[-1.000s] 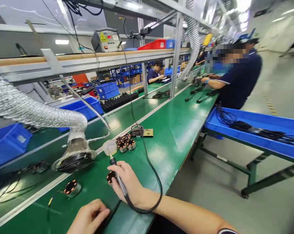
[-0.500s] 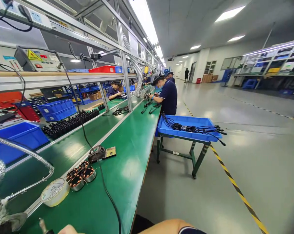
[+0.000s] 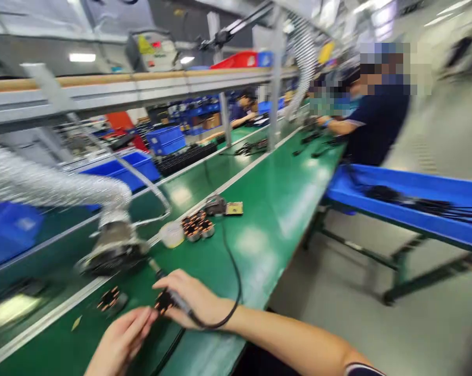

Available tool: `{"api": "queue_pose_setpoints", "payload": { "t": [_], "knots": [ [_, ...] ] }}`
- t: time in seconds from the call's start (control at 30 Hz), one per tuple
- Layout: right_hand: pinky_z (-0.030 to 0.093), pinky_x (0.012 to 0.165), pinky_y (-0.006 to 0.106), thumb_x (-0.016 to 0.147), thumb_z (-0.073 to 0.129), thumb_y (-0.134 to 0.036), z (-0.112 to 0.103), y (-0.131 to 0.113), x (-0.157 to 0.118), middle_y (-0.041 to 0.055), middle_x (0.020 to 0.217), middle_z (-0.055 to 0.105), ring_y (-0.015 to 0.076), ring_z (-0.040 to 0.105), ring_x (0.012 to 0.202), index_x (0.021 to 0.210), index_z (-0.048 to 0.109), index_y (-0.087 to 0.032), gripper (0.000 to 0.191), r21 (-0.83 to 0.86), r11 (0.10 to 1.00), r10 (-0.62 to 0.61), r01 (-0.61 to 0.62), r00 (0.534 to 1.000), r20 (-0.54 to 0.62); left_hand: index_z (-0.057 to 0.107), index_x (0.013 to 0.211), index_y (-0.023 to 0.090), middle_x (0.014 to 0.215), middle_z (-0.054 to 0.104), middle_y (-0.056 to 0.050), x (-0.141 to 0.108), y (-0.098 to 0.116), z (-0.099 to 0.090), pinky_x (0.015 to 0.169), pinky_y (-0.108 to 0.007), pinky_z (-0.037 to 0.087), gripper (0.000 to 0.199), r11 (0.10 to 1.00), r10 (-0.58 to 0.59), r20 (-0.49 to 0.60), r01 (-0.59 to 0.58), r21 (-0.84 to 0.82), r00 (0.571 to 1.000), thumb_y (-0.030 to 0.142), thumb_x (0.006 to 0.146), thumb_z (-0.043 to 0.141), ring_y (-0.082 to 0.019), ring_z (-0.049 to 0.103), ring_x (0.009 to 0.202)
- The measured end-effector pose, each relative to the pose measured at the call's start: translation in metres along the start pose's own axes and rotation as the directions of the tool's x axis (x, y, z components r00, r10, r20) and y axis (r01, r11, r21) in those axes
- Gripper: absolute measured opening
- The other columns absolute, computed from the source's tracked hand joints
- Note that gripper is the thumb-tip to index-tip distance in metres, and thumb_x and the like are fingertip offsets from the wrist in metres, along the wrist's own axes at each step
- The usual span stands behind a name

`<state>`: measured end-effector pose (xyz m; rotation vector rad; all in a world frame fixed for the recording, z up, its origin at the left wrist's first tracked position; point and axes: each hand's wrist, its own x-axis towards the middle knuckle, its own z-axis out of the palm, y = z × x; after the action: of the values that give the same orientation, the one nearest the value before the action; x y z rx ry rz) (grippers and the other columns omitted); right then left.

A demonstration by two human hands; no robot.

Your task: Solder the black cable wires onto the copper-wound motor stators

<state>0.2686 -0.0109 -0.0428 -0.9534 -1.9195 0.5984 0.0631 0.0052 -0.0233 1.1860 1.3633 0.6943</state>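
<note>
My right hand (image 3: 195, 297) is wrapped round a soldering iron (image 3: 180, 302), whose tip points up and left towards the fume hood. A black cable runs back from its handle and loops beside my wrist. Just under the iron, between my two hands, is a motor stator (image 3: 164, 302) with copper windings. The fingers of my left hand (image 3: 126, 334) are pinched together at the stator's left edge; blur hides exactly what they grip. Another stator (image 3: 111, 300) lies on the green bench, left of my hands.
A silver fume hose with a hood (image 3: 113, 250) hangs at the left. Beyond my hands are a pale round dish (image 3: 172, 235), several stators (image 3: 197, 225) and an iron stand (image 3: 216, 206). A co-worker (image 3: 380, 115) works further along, near a blue tray (image 3: 412, 214) holding black cables.
The view has swung left and down. Both my hands are now in view over the bench with a stator between them; before, only part of one hand and the iron's tip showed.
</note>
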Motion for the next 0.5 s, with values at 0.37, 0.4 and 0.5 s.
{"api": "queue_pose_setpoints", "payload": {
  "t": [0.37,0.4,0.5],
  "knots": [
    [0.05,0.091,0.033,0.079,0.063,-0.007,0.005,-0.008,-0.001,0.0065,0.117,0.051,0.0172,0.057,0.098,0.133,0.046,-0.026,0.06,0.194,0.98,0.066,-0.048,0.994,-0.087,0.064,0.073,0.011,0.061,0.052,0.002,-0.019,0.022,0.003,0.049,-0.022,0.023,0.044,0.974,0.098,0.128,-0.122,0.192,0.987,0.055,0.08,0.067,-0.007,0.036,0.052],
    [0.05,0.091,0.033,0.079,0.062,-0.006,0.004,-0.009,-0.001,0.0065,0.117,0.051,0.0171,0.057,0.099,0.133,0.045,-0.026,0.059,0.197,0.979,0.06,-0.043,0.995,-0.081,0.064,0.071,0.011,0.061,0.054,0.001,-0.02,0.022,0.004,0.051,-0.022,0.027,0.043,0.965,0.112,0.146,-0.143,0.222,0.983,0.054,0.079,0.068,-0.008,0.04,0.055],
    [0.05,0.091,0.032,0.079,0.06,-0.006,0.001,-0.012,-0.002,0.0065,0.115,0.051,0.0168,0.057,0.101,0.133,0.044,-0.025,0.06,0.194,0.981,0.034,-0.019,0.997,-0.07,0.065,0.068,0.012,0.059,0.054,0.0,-0.025,0.021,0.009,0.052,-0.022,0.029,0.048,0.955,0.135,0.135,-0.166,0.248,0.982,0.058,0.079,0.065,-0.01,0.042,0.056]
  ]
}}
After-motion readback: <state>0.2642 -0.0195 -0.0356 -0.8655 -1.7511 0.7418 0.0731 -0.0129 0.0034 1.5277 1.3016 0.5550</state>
